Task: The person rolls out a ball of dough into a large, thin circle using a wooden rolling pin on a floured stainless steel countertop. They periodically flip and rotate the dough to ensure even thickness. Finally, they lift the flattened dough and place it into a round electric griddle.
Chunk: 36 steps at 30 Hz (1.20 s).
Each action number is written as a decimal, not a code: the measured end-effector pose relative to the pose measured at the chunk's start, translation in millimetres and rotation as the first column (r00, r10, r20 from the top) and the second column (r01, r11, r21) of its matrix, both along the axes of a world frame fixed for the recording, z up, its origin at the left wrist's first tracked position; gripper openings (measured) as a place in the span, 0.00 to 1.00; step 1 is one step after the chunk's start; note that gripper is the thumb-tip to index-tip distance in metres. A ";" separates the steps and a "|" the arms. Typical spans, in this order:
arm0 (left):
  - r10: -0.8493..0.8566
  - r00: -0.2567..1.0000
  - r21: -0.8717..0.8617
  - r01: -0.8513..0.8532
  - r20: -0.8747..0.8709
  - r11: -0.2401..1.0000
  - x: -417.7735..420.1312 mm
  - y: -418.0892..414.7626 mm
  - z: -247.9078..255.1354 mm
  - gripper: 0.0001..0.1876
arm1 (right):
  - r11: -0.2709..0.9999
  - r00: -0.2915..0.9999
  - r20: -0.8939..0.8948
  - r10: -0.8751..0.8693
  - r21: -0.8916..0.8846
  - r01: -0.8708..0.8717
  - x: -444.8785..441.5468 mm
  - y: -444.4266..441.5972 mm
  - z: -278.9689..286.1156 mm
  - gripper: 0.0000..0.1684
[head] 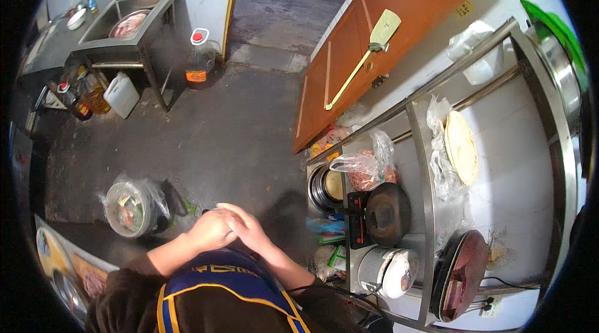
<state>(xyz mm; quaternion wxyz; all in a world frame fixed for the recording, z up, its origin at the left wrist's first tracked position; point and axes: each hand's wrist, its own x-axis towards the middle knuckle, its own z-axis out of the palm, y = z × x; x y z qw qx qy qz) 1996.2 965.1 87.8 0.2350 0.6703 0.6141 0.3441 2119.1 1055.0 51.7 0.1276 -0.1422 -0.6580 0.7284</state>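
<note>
Both my hands meet in front of the blue apron (224, 265) with yellow trim. My left hand (212, 230) is curled, and my right hand (247, 225) lies against it with its fingers over the other's knuckles. Which hand clasps which is partly hidden where they overlap, and no object shows between them. Left of the hands, on the dark floor, stands a lined waste bin (126, 213) with scraps inside. Green leaf bits (189, 206) lie on the floor between the bin and the hands.
To the right, a metal shelf rack (419, 146) holds a black pan (387, 213), a rice cooker (390, 271), an electric griddle (461, 277) and flatbreads (461, 148). A flyswatter (362, 59) hangs on the brown door (323, 85). A steel sink (100, 24) and jugs stand far left.
</note>
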 end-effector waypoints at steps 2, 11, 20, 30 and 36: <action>0.099 0.995 0.010 -0.099 -0.005 0.995 -46.2 -14.8 -3.8 0.11 | 0.990 0.991 0.021 0.131 -0.055 -0.129 -52.3 0.2 4.0 0.24; 0.355 0.935 0.006 -0.355 0.004 0.935 -195.2 -61.6 -11.6 0.12 | 0.925 0.930 0.177 0.323 -0.268 -0.270 -251.7 -23.7 37.9 0.19; 0.656 0.753 0.193 -0.639 -0.040 0.745 -314.3 -82.1 -40.2 0.09 | 0.720 0.753 0.227 0.618 -0.547 -0.426 -420.2 -32.3 2.3 0.18; 0.868 0.460 0.123 -0.866 -0.187 0.485 -501.4 -125.9 7.2 0.07 | 0.333 0.436 0.099 0.894 -0.799 -0.501 -664.9 -77.9 13.4 0.19; 0.952 0.192 0.068 -0.975 -0.238 0.213 -552.0 -176.8 6.7 0.08 | 0.084 0.182 -0.014 0.983 -0.850 -0.521 -751.2 -161.6 -6.2 0.15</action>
